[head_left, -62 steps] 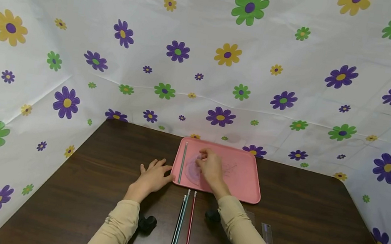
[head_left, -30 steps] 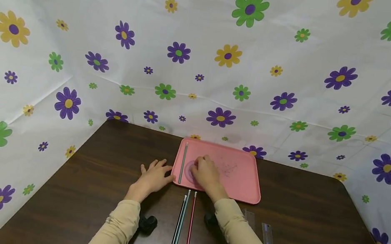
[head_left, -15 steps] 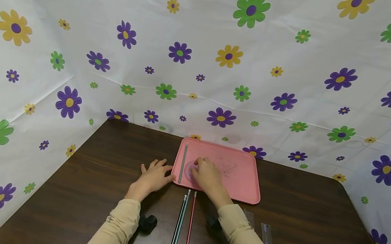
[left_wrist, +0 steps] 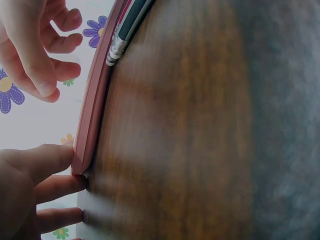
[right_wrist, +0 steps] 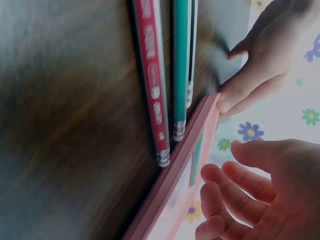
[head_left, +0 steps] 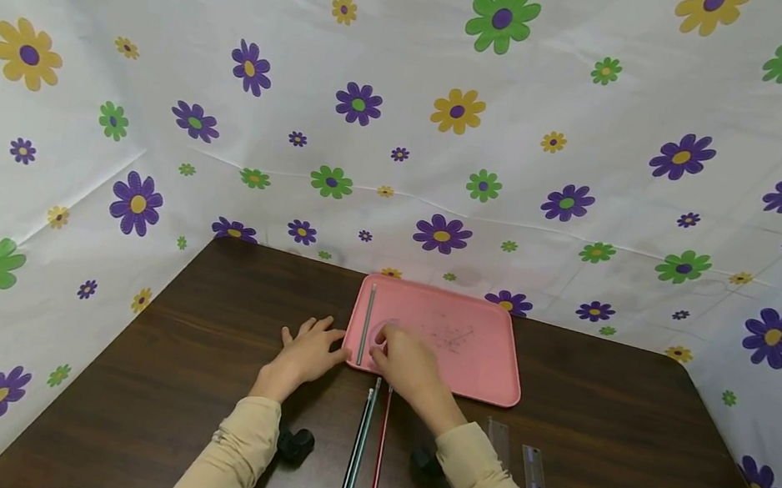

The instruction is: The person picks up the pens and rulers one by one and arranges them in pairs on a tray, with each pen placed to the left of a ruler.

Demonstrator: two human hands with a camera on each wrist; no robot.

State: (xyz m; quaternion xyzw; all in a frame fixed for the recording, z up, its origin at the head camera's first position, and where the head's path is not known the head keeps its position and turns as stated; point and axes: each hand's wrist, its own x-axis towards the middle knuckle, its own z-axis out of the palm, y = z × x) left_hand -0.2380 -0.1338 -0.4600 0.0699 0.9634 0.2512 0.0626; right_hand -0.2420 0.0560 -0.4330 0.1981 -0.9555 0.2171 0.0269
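My left hand (head_left: 306, 358) is spread at the near left corner of a pink tray (head_left: 485, 376). Its thumb touches the tray's rim, while the fingers reach onto the table beside it; the left wrist view shows this up close. Over the tray's left half is my right hand (head_left: 411, 365), fingers loosely bent and nothing visible between them in the right wrist view. Under it lies a translucent purple round piece (head_left: 376, 329), mostly hidden by the hand. A teal pencil (head_left: 367, 325) lies lengthwise along the tray's left side.
Black, teal and red pencils (head_left: 377, 470) lie on the dark wooden table (head_left: 633, 449), erasers toward the tray. Two clear rulers (head_left: 535, 478) are right of them, partly behind the right sleeve. Dark marks (head_left: 449, 337) show on the tray. A flowered cloth (head_left: 391, 42) hangs behind.
My right hand has come down and nearer, from the round piece's upper right to over it, and its fingers have spread apart. The left hand and the tray stay put.
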